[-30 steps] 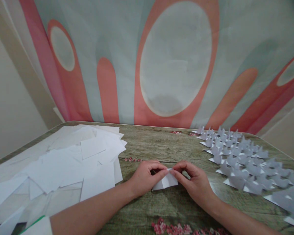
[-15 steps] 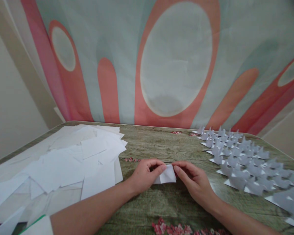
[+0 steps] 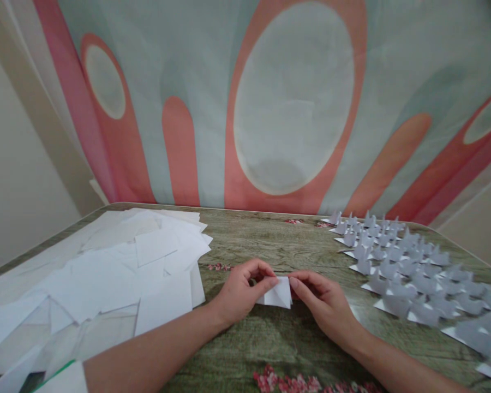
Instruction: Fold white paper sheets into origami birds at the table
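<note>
Many loose white sheets [image 3: 106,278] are spread in an overlapping heap over the left side of the wood-patterned tabletop [image 3: 229,355]; no folds can be made out in most of them, and they are judged to be paper not yet worked. Near the middle, a small folded paper [image 3: 277,296] is held between the two hands, low over the tabletop; whether its lower edge is rested there cannot be told. Its left part is pinched between the thumb and fingers of the left hand [image 3: 245,290], and its right edge is grasped at the fingertips of the right hand [image 3: 325,300]. A crease and slanting edges are shown, so the folding of this piece is judged to be partway through. To the right, dozens of folded paper figures [image 3: 425,283] with upturned points are set out in rows, and these look finished. Much paper seems to be left. No brand, label or writing can be read anywhere; only printed pink flowers [image 3: 286,380] and the bold shapes of the backdrop [image 3: 213,71] are found.
</note>
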`<act>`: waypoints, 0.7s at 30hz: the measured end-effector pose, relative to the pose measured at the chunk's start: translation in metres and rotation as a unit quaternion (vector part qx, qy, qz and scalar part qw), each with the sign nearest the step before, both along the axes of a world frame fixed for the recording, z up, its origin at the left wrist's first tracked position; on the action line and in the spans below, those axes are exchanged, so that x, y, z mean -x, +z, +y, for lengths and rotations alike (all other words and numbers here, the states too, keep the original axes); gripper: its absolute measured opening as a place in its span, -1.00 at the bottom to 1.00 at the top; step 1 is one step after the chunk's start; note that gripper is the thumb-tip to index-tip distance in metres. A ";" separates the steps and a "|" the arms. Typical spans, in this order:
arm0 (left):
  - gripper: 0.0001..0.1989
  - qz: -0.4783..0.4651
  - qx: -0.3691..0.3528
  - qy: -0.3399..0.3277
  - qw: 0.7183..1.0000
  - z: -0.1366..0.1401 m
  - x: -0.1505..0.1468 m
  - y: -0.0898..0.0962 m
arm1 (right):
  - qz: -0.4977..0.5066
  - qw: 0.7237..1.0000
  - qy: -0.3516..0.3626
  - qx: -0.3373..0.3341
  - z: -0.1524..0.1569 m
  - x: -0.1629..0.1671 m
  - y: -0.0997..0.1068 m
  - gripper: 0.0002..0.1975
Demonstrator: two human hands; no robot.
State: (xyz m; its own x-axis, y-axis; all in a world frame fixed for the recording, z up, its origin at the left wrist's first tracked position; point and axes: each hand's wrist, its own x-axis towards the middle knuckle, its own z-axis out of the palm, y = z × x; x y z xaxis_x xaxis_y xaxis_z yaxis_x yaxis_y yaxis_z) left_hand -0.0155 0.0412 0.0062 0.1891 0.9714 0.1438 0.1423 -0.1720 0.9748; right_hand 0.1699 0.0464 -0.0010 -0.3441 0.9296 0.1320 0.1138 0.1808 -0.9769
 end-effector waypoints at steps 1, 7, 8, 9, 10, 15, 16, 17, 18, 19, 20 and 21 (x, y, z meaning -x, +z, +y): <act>-0.85 0.003 0.003 -0.002 1.000 0.000 0.000 0.000 | 0.003 1.000 0.002 0.002 0.000 0.000 0.000 -0.76; -0.84 0.013 0.006 0.002 1.000 0.000 0.000 0.001 | -0.009 1.000 0.008 0.006 0.001 0.001 0.002 -0.75; -0.84 0.014 0.004 0.002 1.000 0.000 0.000 0.000 | -0.013 1.000 0.010 0.006 0.001 0.000 0.003 -0.75; -0.83 0.016 0.002 0.001 1.000 0.000 0.000 0.000 | -0.017 1.000 0.012 0.007 0.002 0.000 0.003 -0.74; -0.83 0.020 0.000 0.001 1.000 -0.001 0.000 0.000 | -0.021 1.000 0.015 0.009 0.002 0.000 0.003 -0.73; -0.84 0.050 -0.012 -0.006 0.999 -0.001 0.000 0.002 | -0.037 0.999 0.022 0.005 0.003 -0.001 0.001 -0.73; -0.84 0.056 -0.015 -0.007 0.998 -0.002 0.000 0.002 | -0.043 0.999 0.018 0.000 0.003 -0.001 0.000 -0.74; -0.84 0.062 -0.017 -0.008 0.998 -0.002 0.000 0.003 | -0.050 0.999 0.012 -0.008 0.002 -0.001 0.000 -0.74; -0.84 0.069 -0.018 -0.007 0.997 -0.002 0.000 0.004 | -0.057 0.998 0.007 -0.018 0.002 -0.001 -0.001 -0.75; -0.84 0.076 -0.019 -0.007 0.997 -0.002 0.000 0.005 | -0.066 0.997 0.002 -0.028 0.001 -0.001 -0.001 -0.75; -0.84 0.084 -0.021 -0.005 0.996 -0.003 0.000 0.006 | -0.076 0.996 -0.002 -0.039 0.001 -0.001 0.000 -0.75; -0.85 0.091 -0.024 -0.004 0.996 -0.003 0.000 0.006 | -0.085 0.995 -0.003 -0.049 0.000 -0.001 0.000 -0.75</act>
State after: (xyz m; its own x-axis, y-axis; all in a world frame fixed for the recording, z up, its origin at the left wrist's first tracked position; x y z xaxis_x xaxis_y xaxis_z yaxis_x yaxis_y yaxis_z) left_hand -0.0155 0.0383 0.0126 0.2240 0.9627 0.1520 0.3151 -0.2192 0.9234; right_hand 0.1707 0.0462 -0.0011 -0.3639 0.9172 0.1624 0.2780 0.2734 -0.9209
